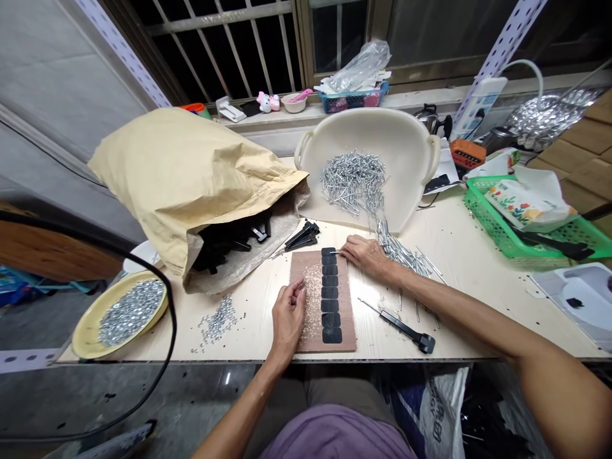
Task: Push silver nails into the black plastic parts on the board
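My right hand (367, 256) pinches a thin metal pin (336, 252) over the top of a column of black rounded pads (329, 292). These pads lie on a brown board (313, 255) with many small pale specks to their left. My left hand (289, 315) rests on the board's left side, fingertips pressed together; whatever they hold is too small to make out. Loose metal pins (404, 252) spill out beside my right wrist. A black plastic part with a pin sticking out (408, 331) lies right of the board, and several similar black parts (303, 234) sit behind it.
A white basin (406, 146) lies tipped with a heap of pins. At left are an open tan sack (191, 166) of black parts, a yellow dish (86, 325) of small silver pieces, and a loose silver pile (218, 322). A green basket (497, 223) stands right.
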`<state>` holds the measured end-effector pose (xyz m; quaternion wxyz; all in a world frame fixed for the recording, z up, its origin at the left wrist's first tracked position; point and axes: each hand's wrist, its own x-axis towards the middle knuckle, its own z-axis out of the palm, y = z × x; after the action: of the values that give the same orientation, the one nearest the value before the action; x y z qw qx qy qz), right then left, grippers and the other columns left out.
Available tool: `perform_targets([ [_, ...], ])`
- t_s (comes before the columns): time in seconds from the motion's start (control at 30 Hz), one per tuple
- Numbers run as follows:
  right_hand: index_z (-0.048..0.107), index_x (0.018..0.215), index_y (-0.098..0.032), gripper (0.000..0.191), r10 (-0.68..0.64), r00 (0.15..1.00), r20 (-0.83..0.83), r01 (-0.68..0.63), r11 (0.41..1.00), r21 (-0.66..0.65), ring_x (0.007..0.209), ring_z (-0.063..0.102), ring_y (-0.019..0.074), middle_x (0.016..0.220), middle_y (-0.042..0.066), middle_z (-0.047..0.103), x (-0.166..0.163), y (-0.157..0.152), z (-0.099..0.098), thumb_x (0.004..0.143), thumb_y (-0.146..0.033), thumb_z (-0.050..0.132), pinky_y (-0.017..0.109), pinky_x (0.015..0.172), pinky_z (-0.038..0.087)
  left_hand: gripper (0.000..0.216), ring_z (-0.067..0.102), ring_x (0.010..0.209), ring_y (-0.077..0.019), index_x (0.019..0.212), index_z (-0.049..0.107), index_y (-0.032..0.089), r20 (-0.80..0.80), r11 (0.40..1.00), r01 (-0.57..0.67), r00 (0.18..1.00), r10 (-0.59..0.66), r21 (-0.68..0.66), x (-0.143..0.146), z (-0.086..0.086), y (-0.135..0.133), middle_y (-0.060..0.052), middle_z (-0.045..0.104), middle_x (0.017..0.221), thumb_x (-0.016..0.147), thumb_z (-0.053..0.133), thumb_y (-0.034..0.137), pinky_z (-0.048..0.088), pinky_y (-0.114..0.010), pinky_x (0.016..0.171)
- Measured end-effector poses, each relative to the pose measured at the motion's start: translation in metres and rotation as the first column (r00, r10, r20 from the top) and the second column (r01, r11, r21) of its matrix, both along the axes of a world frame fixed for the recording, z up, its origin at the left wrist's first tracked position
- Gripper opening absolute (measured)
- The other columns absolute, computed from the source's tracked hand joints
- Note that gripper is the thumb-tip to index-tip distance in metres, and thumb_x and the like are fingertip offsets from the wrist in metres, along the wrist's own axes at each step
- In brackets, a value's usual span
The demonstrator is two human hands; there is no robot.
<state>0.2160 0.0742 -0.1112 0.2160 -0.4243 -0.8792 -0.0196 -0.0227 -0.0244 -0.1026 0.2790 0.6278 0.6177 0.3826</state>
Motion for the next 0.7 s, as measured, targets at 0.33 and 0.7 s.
perform_targets([
  [0.33,0.058,0.080,-0.018,0.033,0.366,0.925,0.106,-0.367,0.930,-0.003,0.067,0.044,0.0118,0.072,0.001,0.051,-0.012,-0.071,-0.002,0.097,-0.020,0.030,0.025,0.054,0.034,0.032,0.057,0.082,-0.0151,0.115,0.059,0.019,-0.013,1.000,0.006,1.000,-0.006,0.013,0.000,-0.002,0.000,-0.006,0.060,0.098,0.089,0.046,0.032,0.046,-0.028,0.075],
  [0.7,0.060,0.082,-0.016,0.030,-0.018,1.000,-0.022,0.016,0.997,-0.080,0.075,0.051,0.0131,0.081,0.005,0.057,-0.016,-0.067,0.005,0.096,-0.028,0.036,0.023,0.059,0.037,0.030,0.056,0.077,-0.0143,0.113,0.060,0.018,-0.002,0.999,0.011,1.000,-0.011,0.051,-0.001,-0.005,-0.001,-0.006,0.060,0.094,0.089,0.047,0.030,0.046,-0.027,0.072],
])
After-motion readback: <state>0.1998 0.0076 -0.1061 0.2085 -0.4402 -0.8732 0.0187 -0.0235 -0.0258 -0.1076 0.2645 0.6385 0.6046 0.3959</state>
